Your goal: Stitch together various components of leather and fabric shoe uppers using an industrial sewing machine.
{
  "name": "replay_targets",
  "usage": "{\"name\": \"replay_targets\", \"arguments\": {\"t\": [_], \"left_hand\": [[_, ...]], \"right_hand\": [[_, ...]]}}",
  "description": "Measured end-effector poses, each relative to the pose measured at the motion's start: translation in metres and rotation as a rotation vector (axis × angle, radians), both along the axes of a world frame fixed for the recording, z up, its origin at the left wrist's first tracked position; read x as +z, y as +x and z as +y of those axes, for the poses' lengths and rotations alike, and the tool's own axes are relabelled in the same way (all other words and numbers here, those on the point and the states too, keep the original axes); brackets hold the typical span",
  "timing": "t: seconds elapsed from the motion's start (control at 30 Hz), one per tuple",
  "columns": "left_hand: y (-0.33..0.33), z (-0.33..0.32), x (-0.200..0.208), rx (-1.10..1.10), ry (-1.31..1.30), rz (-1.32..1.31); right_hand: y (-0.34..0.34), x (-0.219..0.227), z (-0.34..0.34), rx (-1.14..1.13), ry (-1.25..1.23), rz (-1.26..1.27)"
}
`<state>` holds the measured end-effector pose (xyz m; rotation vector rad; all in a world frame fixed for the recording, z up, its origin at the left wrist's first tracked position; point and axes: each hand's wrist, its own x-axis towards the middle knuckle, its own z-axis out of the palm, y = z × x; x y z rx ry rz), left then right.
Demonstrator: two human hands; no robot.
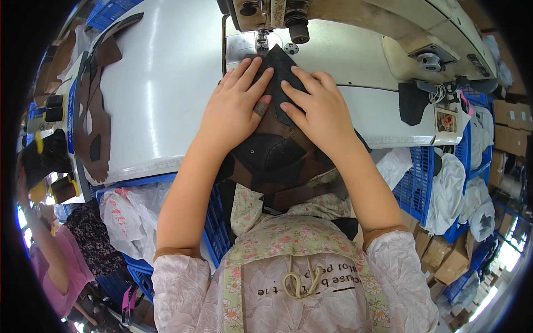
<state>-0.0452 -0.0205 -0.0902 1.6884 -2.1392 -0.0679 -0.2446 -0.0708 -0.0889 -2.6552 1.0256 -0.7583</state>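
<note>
Left hand (232, 108) and right hand (323, 105) press, fingers spread and pinching nothing, on the dark leathery piece (278, 64) at six o'clock of the presser foot (262, 43); uneven pressure could turn it crooked.

The wearer's hands (236, 108) (325, 108) number 2; sewing machines (358, 22), 1.

lace top (336, 302): dark-lettered | white bag (133, 216): red-lettered | blue strip (72, 114): white-lettered
</note>
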Motion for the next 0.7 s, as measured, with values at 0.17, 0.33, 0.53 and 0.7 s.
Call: {"name": "replay_targets", "arguments": {"t": [0.17, 0.33, 0.53, 0.7], "left_hand": [[-0.0002, 0.0007, -0.0003, 0.009, 0.000, -0.007], [0.0012, 0.0010, 0.0015, -0.005, 0.014, -0.004], [0.0032, 0.0000, 0.0034, -0.016, 0.035, 0.016], [0.0075, -0.0053, 0.0021, -0.005, 0.033, 0.019]], "right_hand": [[0.0022, 0.0019, 0.0017, -0.003, -0.005, 0.002], [0.0032, 0.0031, 0.0039, -0.008, -0.016, 0.008], [0.0055, 0.0036, 0.0050, -0.016, 0.014, 0.009], [0.0089, 0.0026, 0.0003, -0.021, 0.019, -0.031]]}}
